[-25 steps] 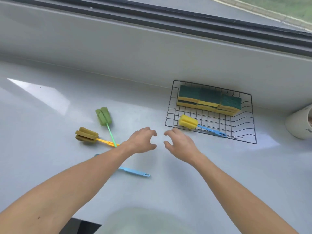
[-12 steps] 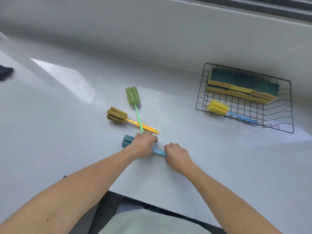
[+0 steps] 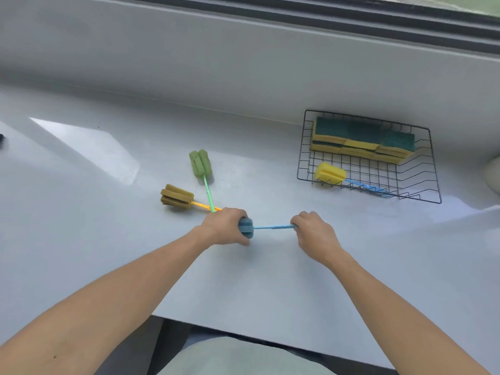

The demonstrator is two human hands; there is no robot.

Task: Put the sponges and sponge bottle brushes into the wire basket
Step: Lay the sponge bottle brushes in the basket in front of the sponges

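Note:
I hold a blue sponge bottle brush (image 3: 270, 227) level just above the white counter. My left hand (image 3: 226, 228) is shut on its blue sponge head, and my right hand (image 3: 313, 232) is shut on the end of its light-blue handle. A green brush (image 3: 200, 164) and an olive brush with an orange handle (image 3: 177, 197) lie crossed to the left, their handle ends by my left hand. The black wire basket (image 3: 433, 169) at the right holds several yellow-and-green sponges (image 3: 362, 142) and a yellow brush with a blue handle (image 3: 330, 173).
The white counter (image 3: 270, 280) ends in a front edge close to my body. A low white wall (image 3: 243, 63) runs behind it under a window frame. A white object (image 3: 493, 174) pokes in at the right edge, and a dark object (image 3: 1, 139) at the far left.
Both hands closed on the blue brush and lifted it; the left now wraps the sponge head, the right moved out to the handle's end. The camera shifted, so the basket sits further left.

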